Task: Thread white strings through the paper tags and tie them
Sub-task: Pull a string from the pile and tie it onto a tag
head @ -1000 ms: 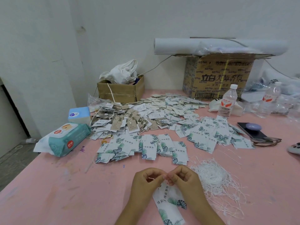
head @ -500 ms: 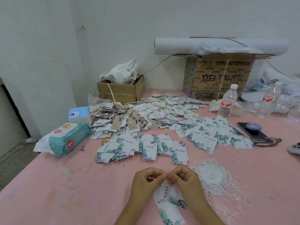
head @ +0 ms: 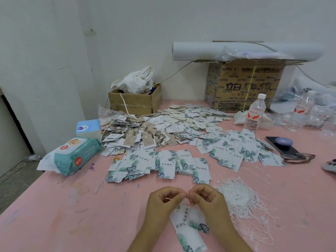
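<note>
Both hands meet low over the pink table [head: 54, 215]. The left hand [head: 163, 202] and the right hand [head: 209, 202] each pinch a thin white string [head: 188, 206]. It runs down to the leaf tags [head: 189, 226] just under the fingers. I think a knot is being tied.

A heap of strung tags [head: 127, 128] lies at the back left, so lots look done. Many bare leaf tags [head: 163, 164] and a pile of strings [head: 236, 197] wait, so lots is left.

One brown tag [head: 149, 140] reads "END WORK CLOTHES". The big box [head: 247, 86] says 立白.
</note>
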{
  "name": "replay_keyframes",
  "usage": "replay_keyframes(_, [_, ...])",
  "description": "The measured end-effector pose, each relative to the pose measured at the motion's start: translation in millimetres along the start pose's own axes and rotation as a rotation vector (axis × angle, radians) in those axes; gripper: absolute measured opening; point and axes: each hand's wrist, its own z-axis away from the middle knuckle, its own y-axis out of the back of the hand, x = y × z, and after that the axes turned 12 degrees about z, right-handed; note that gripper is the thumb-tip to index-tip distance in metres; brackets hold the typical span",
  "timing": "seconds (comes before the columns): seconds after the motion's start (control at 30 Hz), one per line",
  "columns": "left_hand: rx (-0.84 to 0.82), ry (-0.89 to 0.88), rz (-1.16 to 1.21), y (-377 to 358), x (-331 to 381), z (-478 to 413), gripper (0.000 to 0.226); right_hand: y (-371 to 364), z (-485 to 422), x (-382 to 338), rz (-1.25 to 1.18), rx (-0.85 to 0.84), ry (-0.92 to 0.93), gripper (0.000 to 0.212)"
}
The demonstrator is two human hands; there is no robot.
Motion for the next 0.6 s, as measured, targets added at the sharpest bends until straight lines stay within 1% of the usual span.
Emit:
replay_keyframes(0.07, [0.009,0.001,-0.004,0.2,-0.6,-0.8,0.002,0.7,-0.4,0.4,0.016,0.005,0.003,0.008])
replay_keyframes(0.23, [0.043,0.015,0.024,2.9,-4.2,-1.8,0.01,0.5,0.5,-0.3,0.022,0.023,-0.007,0.018])
replay_keyframes(0.4, [-0.001,0.029,0.031,2.0,-5.3,-0.9,0.011,-0.6,2.3,-2.3,0.08,0.047,0.0,0.011])
replay_keyframes(0.6, [0.003,0.012,0.06,1.8,-6.9,-2.5,0.016,-1.0,4.5,-5.3,0.128,0.03,0.022,0.016])
